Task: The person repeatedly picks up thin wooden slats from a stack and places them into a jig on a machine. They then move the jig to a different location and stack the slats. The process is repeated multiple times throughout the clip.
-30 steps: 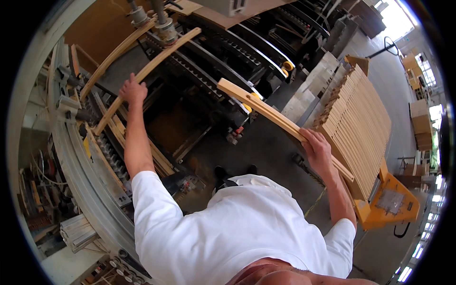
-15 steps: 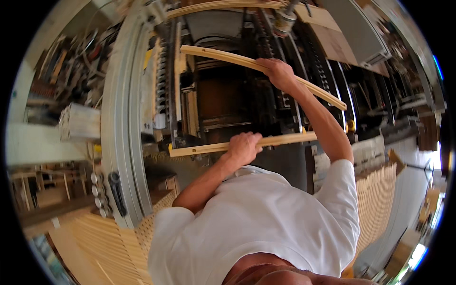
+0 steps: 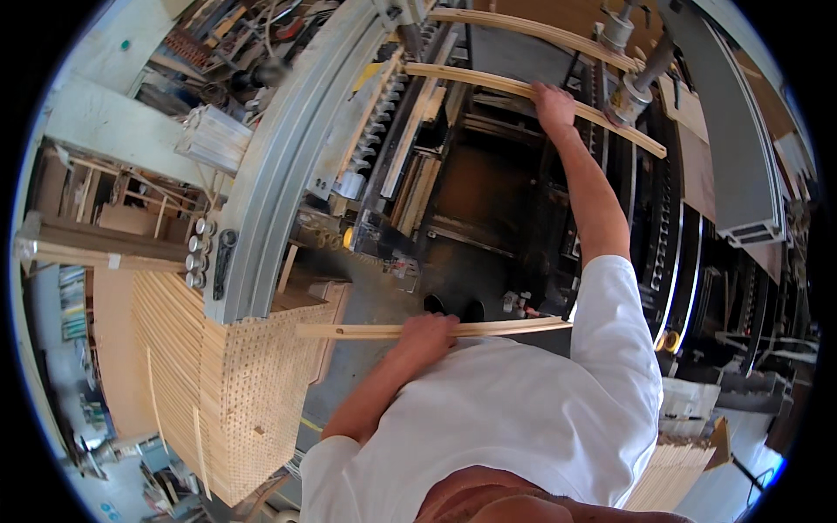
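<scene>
My left hand grips a curved wooden slat near its middle, holding it level in front of my chest, above a stack of slats. My right hand reaches up and rests on a second curved slat that lies across the machine, close to a metal press cylinder. A third curved slat lies just beyond it. My white shirt fills the lower middle.
A tall stack of light wooden slats stands at the lower left. A grey curved metal machine frame runs up the left. Dark machine rails sit at right. Another slat pile is at lower right.
The view has swung left. My left hand has carried its slat down toward the stack at left. My right hand has stayed up on the slat in the machine.
</scene>
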Tool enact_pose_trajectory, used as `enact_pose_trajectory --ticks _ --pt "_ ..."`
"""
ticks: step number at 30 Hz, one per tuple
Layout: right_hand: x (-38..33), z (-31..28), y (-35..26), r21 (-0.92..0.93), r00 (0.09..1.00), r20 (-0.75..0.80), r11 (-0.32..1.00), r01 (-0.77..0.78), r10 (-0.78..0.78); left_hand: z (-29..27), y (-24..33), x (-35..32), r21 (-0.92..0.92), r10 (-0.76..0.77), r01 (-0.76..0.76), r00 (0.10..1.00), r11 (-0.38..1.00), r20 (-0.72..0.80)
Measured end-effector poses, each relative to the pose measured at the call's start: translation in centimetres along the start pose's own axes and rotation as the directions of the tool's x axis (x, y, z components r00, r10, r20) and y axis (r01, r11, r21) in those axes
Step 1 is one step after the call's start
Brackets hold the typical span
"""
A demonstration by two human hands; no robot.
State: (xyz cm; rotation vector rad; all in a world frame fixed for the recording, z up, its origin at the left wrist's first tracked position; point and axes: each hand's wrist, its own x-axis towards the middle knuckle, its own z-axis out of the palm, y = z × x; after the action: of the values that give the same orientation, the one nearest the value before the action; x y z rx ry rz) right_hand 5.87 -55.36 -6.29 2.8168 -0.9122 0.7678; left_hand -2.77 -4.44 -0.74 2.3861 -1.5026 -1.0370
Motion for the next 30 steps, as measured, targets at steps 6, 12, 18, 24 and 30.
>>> enact_pose_trajectory --ticks 6,12,18,24,30 --pt "1.6 0.2 -1.2 -0.041 0.998 0.057 0.999 0.031 -0.028 -0.7 -0.8 -1.5 -0.015 -0.121 0.122 0.992 0.992 0.033" --pt "1.5 0.4 -1.4 0.028 0.998 0.012 0.998 0.059 -0.059 -1.4 -2.2 -2.6 -0.038 -0.167 0.167 0.986 0.985 -0.012" --pt "1.5 0.0 -2.4 -0.015 0.997 0.050 0.998 0.055 -0.054 -2.1 -4.1 -5.4 -0.055 -0.165 0.162 0.984 0.985 -0.063" --pt "1.7 0.3 -1.8 0.001 0.998 0.062 1.000 0.017 -0.017 -3.9 -4.8 -11.7 -0.109 -0.273 0.256 0.944 0.960 -0.187" --pt "2.3 0.0 -1.7 -0.039 0.983 0.177 0.998 -0.045 0.051 -4.5 -6.1 -20.9 -0.217 -0.555 0.514 0.796 0.830 -0.240"
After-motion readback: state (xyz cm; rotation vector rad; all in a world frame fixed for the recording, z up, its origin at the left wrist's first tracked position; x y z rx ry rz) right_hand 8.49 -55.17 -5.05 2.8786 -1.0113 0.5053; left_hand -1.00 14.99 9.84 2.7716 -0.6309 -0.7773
